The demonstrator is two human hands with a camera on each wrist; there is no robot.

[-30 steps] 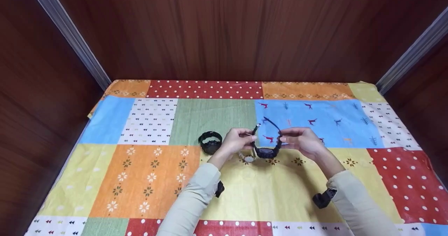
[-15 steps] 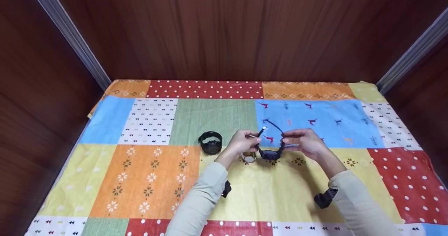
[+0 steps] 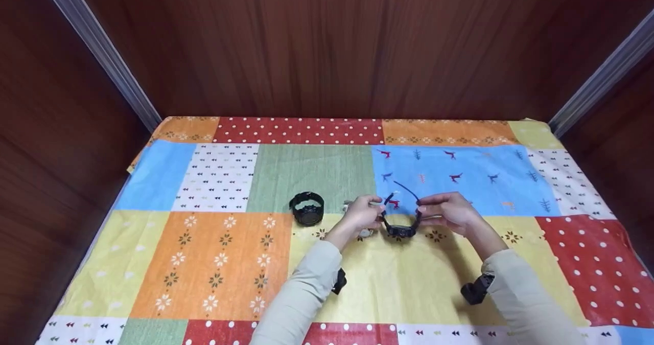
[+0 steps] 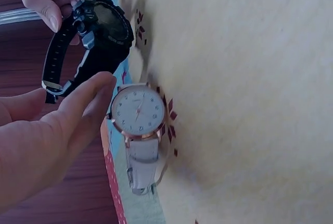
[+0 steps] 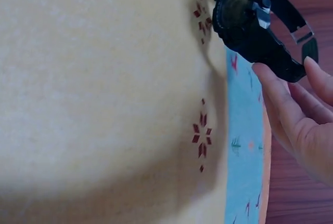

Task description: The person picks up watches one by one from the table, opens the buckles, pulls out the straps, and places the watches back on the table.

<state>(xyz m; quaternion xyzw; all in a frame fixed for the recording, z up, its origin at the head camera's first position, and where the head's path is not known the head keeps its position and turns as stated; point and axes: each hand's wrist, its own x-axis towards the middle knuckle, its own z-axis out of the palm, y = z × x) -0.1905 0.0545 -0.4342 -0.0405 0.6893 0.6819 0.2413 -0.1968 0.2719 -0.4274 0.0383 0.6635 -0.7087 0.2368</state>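
Dark wood-grain panels enclose the work area at the back and on both sides. Below them spreads a patchwork cloth of orange, yellow, blue, green, red and white printed squares. Grey metal strips run down the two rear corners. Two pale sleeves enter from the near edge. The right hand pinches one side of a strap between thumb and fingers; the left hand pinches the opposite side in the same way. A black device sits at the right wrist. The strap belongs to the held black watch, which is suspended between the hands above the border of the yellow and blue squares, its case toward the person and its strap ends apart, pointing away. A second black watch, its band forming a loop, rests on the cloth to the left of the left hand. The white watch, with a rose-gold rim and numbered dial, lies on the cloth just beside the left fingers; the head view shows it partly hidden by that hand.
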